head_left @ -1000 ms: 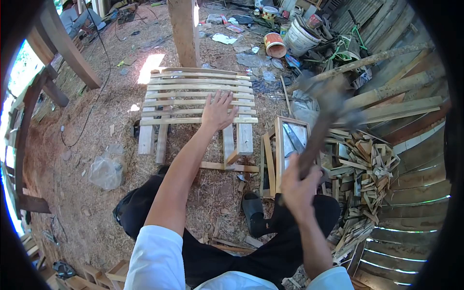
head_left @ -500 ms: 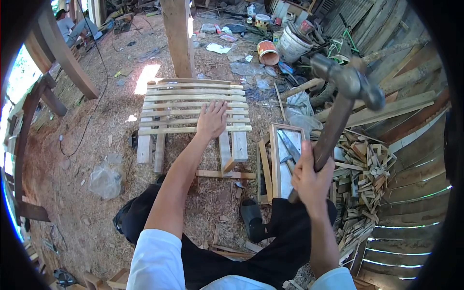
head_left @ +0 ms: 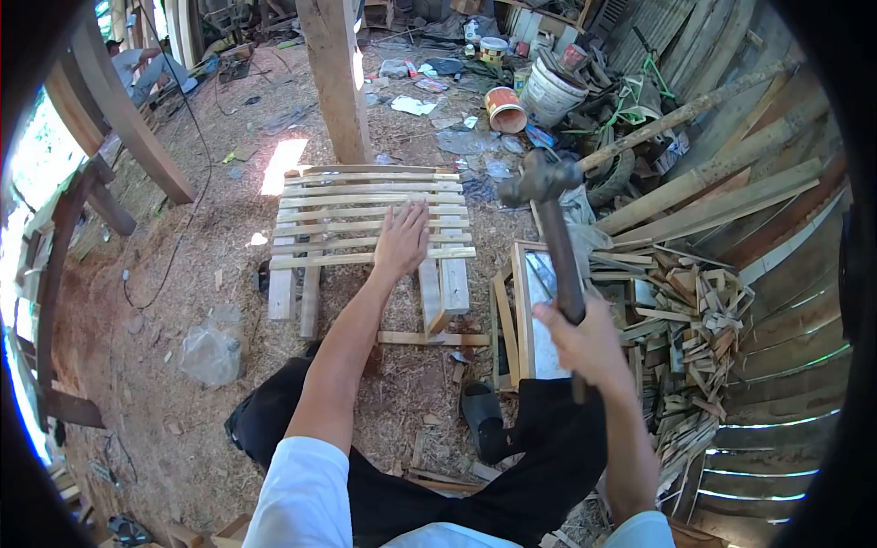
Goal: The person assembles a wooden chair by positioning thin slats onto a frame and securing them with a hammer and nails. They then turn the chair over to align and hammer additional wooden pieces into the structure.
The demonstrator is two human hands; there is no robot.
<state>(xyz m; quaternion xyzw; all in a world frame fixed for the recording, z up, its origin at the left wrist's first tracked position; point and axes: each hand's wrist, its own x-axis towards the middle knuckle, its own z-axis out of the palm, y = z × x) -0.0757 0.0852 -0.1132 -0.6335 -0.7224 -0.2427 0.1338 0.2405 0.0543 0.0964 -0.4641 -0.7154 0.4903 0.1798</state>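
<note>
My left hand (head_left: 402, 239) lies flat with fingers stretched out on a wooden slatted piece (head_left: 320, 260), where thin pale strips lie side by side across thicker planks. My right hand (head_left: 583, 340) is wrapped around the dark handle of a hammer (head_left: 564, 265). The hammer stands raised, its metal head up, to the right of the slats. Below it, a shallow wooden frame with a white panel (head_left: 551, 354) rests on the right, and a bladed tool on it is partly hidden by the hammer.
A wooden post (head_left: 340, 91) stands just behind the slats. Scrap wood (head_left: 699, 338) is heaped at the right, by a plank wall. Buckets (head_left: 553, 89) and litter lie farther back. A clear plastic bag (head_left: 210, 354) is on the shavings-covered ground. Another person (head_left: 151, 73) sits at the far left.
The hammer and my right hand have swung left, and the hammer head is lower and closer to the slats. My left hand stays on the strips. The view has shifted slightly.
</note>
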